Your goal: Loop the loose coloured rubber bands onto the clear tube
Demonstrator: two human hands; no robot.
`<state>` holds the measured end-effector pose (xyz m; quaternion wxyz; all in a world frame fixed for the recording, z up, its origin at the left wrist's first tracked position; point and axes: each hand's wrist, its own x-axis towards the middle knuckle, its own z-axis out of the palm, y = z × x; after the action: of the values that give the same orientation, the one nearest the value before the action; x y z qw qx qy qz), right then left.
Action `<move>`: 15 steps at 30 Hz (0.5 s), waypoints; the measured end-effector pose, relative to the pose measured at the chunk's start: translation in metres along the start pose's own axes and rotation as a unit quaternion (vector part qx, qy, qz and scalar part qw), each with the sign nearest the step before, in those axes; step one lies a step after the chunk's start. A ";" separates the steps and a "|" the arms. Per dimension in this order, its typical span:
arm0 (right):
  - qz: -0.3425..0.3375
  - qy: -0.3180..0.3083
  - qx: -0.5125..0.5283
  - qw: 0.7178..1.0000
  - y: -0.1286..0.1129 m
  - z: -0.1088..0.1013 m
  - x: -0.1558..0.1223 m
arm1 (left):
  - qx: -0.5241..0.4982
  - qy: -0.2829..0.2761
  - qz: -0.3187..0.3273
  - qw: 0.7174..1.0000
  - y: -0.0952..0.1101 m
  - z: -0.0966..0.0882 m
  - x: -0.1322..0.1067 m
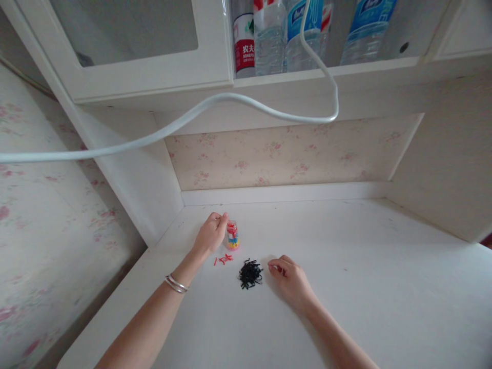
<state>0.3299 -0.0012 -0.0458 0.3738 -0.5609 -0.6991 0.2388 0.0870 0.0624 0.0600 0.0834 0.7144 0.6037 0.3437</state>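
Black strips (250, 274) lie beside right hand (289, 280), jar (232, 237) beside left hand (210, 234), both grips too indistinct to tell.

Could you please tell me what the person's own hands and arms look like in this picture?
Both the left hand and the right hand are ungloved, and no sleeve shows in view. The left wrist carries slim, shiny silver-coloured bangles, seemingly two rounded bands. Nothing is visibly worn on the right wrist. Smaller details are hard to make out.
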 end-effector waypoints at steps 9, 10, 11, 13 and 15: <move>0.002 -0.005 -0.006 1.000 -0.001 0.000 0.000 | 0.088 -0.083 -0.016 0.993 0.001 -0.002 0.011; 0.002 -0.006 -0.007 1.000 0.000 0.000 0.000 | 0.089 -0.090 -0.014 0.992 0.000 -0.002 0.013; 0.001 -0.007 -0.007 1.000 0.000 -0.001 0.000 | 0.089 -0.095 -0.012 0.991 -0.001 -0.001 0.014; 0.001 -0.008 -0.008 1.000 -0.001 -0.001 0.000 | 0.083 -0.104 -0.004 0.991 -0.003 0.000 0.016; 0.001 -0.010 -0.009 1.000 -0.001 -0.002 0.000 | 0.066 -0.106 -0.002 0.992 -0.005 0.002 0.019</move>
<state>0.3306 -0.0018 -0.0443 0.3617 -0.5627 -0.7040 0.2386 0.0846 0.0819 0.0633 0.1002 0.7498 0.6140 0.2252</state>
